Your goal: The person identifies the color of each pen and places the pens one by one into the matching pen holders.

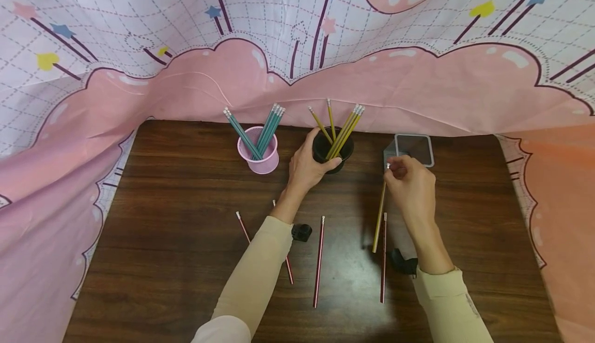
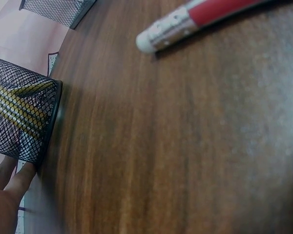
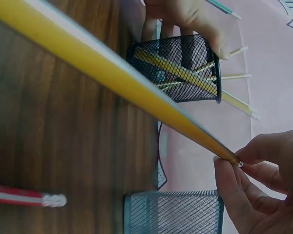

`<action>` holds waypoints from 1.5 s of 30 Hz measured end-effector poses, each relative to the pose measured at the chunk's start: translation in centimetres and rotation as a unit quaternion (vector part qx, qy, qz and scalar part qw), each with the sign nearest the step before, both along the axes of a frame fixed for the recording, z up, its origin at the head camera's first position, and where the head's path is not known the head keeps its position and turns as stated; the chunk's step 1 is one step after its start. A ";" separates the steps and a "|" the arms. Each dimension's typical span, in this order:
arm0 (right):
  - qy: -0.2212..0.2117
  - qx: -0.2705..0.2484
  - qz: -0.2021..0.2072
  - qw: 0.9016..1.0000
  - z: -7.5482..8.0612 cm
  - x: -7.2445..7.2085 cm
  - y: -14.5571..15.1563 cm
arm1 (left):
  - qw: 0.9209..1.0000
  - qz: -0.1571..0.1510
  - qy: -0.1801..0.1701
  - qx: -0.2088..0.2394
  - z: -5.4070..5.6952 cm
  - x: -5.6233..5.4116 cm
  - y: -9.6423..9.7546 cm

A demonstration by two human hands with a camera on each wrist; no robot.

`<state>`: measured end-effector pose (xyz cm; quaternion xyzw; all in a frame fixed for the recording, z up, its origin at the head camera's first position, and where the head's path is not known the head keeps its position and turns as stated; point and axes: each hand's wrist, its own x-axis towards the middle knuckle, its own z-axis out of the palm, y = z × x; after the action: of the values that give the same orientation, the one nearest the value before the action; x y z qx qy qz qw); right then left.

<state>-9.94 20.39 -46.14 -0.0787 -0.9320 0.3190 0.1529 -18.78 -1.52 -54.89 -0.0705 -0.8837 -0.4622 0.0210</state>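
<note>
My left hand (image 1: pixel 307 166) grips a black mesh pencil cup (image 1: pixel 347 153) at the back of the table, thumb on the near side, other fingers round its left side. Several yellow pencils (image 1: pixel 347 132) lean inside the cup, erasers up. To the right, my right hand (image 1: pixel 415 185) pinches one more yellow pencil (image 1: pixel 379 219) just below its eraser. This pencil hangs with its other end slanting toward the front of the table. In the right wrist view, thumb and fingertips (image 3: pixel 224 170) meet at the pencil's eraser end.
Left of the black cup stands a pink mesh cup (image 1: pixel 264 166) with several teal pencils (image 1: pixel 271 131). A grey mesh cup (image 1: pixel 390 149) stands behind my right hand. Several red pencils, one at the middle (image 1: pixel 318 265), lie nearer me. A patterned cloth (image 1: pixel 288 108) hangs behind the table.
</note>
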 end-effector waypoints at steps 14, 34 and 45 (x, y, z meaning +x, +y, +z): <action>0.029 -0.011 0.019 0.999 1.9 -2.3 -1.2 | 1.000 0.002 -0.001 0.000 0.2 0.0 0.0; 0.062 -0.019 0.034 0.997 5.2 -5.5 -2.6 | 1.000 0.001 -0.009 0.000 0.3 0.0 0.0; 0.052 -0.019 0.047 0.997 6.5 -6.6 -3.3 | 1.000 -0.003 -0.013 -0.005 0.3 0.1 0.0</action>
<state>-16.56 17.12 -39.61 -0.0211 -0.9192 0.3471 0.1849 -18.70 -1.52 -54.56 -0.0669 -0.8859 -0.4589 0.0078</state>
